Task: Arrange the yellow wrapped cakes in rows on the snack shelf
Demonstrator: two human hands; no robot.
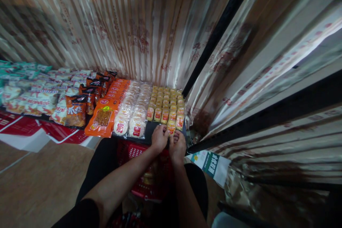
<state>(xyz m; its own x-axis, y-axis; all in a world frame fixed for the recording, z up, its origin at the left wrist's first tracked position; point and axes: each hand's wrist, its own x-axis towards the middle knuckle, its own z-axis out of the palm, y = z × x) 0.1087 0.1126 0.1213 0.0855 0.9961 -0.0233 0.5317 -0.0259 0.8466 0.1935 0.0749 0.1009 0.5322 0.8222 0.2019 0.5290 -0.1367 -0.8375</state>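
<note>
At shelf edge (148, 136): left hand (159, 138), right hand (178, 147) touching yellow packet (171, 127).

On my feed, pleated curtains (139, 17) are hanging at the back and a dark pole (217, 34) is slanting across them; I'm seeing orange packs (103, 117) lying beside clear-wrapped white rounds (137, 128), with black-topped bags (76, 111) standing near white bags (47, 101).

I see glossy clear plastic around the yellow snacks (171, 127) and white crackers (137, 128), shiny orange plastic pouches (104, 115), a satiny cloth curtain (152, 25), a matt dark table (149, 129).
</note>
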